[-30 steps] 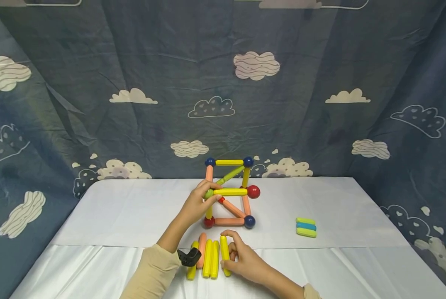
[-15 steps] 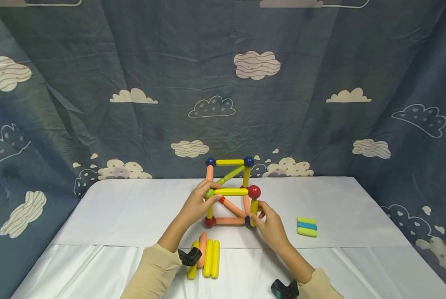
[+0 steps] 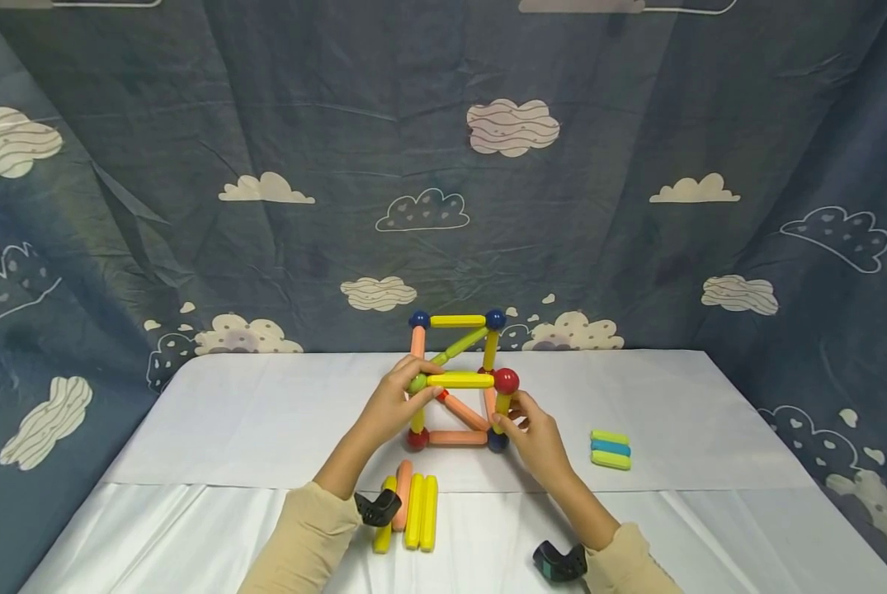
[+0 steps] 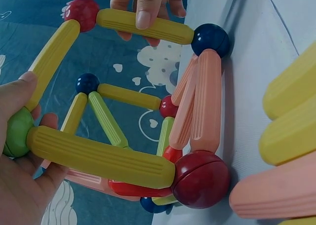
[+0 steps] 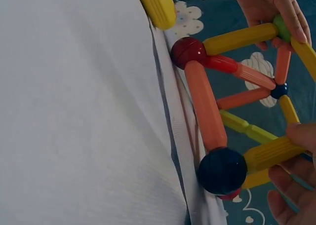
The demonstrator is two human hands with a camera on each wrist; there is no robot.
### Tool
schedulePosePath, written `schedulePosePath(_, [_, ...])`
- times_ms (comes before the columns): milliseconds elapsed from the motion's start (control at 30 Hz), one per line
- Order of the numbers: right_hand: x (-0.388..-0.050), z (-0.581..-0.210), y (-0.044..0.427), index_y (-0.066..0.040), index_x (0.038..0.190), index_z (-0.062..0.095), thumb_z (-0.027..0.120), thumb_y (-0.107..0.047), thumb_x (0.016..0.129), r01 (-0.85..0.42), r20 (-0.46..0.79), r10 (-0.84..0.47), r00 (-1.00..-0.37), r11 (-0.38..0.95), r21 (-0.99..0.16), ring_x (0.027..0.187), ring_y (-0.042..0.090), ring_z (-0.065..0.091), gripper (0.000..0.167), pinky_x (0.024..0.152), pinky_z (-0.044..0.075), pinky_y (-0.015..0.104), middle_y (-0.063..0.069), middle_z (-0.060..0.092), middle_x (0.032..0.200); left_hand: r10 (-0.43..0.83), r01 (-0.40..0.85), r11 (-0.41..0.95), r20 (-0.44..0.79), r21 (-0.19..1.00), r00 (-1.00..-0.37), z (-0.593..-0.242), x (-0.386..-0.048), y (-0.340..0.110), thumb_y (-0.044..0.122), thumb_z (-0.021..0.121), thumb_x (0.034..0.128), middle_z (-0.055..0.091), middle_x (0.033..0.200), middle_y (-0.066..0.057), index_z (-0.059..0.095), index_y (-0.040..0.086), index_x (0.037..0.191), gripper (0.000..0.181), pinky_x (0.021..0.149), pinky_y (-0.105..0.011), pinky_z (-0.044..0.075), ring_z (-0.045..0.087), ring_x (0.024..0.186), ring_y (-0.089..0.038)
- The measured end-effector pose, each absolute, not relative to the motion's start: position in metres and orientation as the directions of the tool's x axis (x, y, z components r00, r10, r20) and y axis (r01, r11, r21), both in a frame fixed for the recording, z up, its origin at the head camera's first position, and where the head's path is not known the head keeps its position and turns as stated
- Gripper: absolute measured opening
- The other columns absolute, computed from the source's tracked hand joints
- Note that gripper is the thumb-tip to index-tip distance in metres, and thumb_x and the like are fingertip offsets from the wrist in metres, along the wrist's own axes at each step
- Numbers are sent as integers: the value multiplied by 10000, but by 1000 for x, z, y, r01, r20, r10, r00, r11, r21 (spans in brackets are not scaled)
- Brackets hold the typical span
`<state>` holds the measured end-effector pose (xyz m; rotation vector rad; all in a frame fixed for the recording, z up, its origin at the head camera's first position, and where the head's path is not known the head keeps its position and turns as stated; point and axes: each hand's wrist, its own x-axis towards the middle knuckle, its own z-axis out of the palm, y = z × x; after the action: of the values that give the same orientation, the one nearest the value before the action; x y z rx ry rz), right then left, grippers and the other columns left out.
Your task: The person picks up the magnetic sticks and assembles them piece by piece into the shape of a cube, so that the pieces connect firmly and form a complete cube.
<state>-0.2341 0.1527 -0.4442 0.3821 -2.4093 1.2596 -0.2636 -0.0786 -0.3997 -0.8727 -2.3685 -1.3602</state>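
A cube-like frame of magnetic rods and balls stands on the white table. My left hand [image 3: 393, 404] holds the green ball [image 3: 417, 384] at its upper front left corner, fingertips by the yellow top rod [image 3: 460, 379]. At the front right, my right hand [image 3: 541, 441] pinches an upright yellow rod [image 4: 145, 26]. That rod spans from the red ball [image 3: 506, 380] above to the dark blue ball [image 5: 222, 170] below, touching both. Pink rods [image 3: 458, 438] form the base, and a light green rod [image 3: 461, 345] slants at the back. The right hand partly hides the rod.
Loose yellow rods [image 3: 429, 513] and a pink rod [image 3: 403, 495] lie in front of the frame, beside the left wrist. Farther right is a small group of green and blue rods [image 3: 610, 450]. A cloud-print cloth [image 3: 428, 247] hangs behind the table.
My right hand has carried a yellow rod from the front row up to the frame's front right corner, and stood it between the red and blue balls. The left hand has stayed put.
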Motion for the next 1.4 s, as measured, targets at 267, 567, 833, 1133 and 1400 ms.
schedulePosePath(267, [-235,-437,154,-154,1390,259,652,-15,809,-537,591,-114,-798,579,-613,860,222,563,715,705,477,405,113,603,1013,347,623,359,521,694,-780,-401,-264,-78,138,641,842,510,1129,23,572,125,1141,307,807,-285,442,487,957,-121])
schedulePosePath(567, [-223,-426,170,-187,1407,230,715,-69,764,-509,549,-133,-825,598,-620,947,207,538,814,779,470,386,107,566,1096,284,562,436,485,703,-827,-401,-250,-100,257,651,834,345,1365,-46,408,149,1338,570,772,-291,474,505,1029,-187])
schedulePosePath(833, [-198,-430,228,-122,1329,395,744,-92,734,-468,534,-150,-832,707,-531,1012,221,511,690,829,402,396,62,570,1098,304,395,542,265,742,-915,-423,-214,-138,292,688,799,452,1214,-50,446,93,1262,560,771,-335,472,522,971,-213])
schedulePosePath(1133, [-189,-451,280,-43,1127,575,687,-134,796,-307,344,-137,-929,805,-508,1002,316,531,361,828,423,475,125,580,1089,545,343,649,-100,679,-833,-441,-180,-151,419,681,768,472,1128,17,447,98,1283,651,685,-263,431,469,865,-124])
schedulePosePath(1400, [-193,-461,285,-33,1028,615,700,-61,763,-242,243,-142,-960,856,-457,1015,355,515,280,837,411,498,143,576,1041,505,266,640,-133,721,-853,-446,-170,-137,219,686,746,443,890,12,460,63,1245,570,533,-226,386,443,688,-114])
